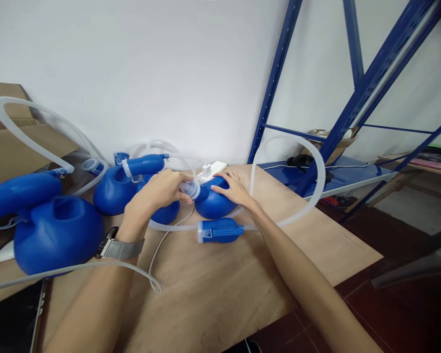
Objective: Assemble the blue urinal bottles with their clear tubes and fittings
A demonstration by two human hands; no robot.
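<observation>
Nearest, on the wooden worktop (213,289): a thin white cable (152,262) snaking past the left forearm, wrist banded by a watch (119,247). Just beyond, a small blue hand piece (220,230) lying flat, joined to a clear hose (308,162) looping up and round to the right. Further in, left hand (161,191) with its grip clamped on a clear cap (192,189) at the neck of a round blue bottle (215,201); right hand (235,189) laid flat over the bottle's top, fingers spread, pressing rather than gripping. To the left, more blue bottles (55,233) with tubes, crowded close. Behind the hands, a white plug block (211,170) against the wall, blue shelving (316,98) at right. Possible trouble: bottle rolling under a light palm if the cap is twisted hard; forearm snagging the cable or hose and dragging the hand piece off the edge.
</observation>
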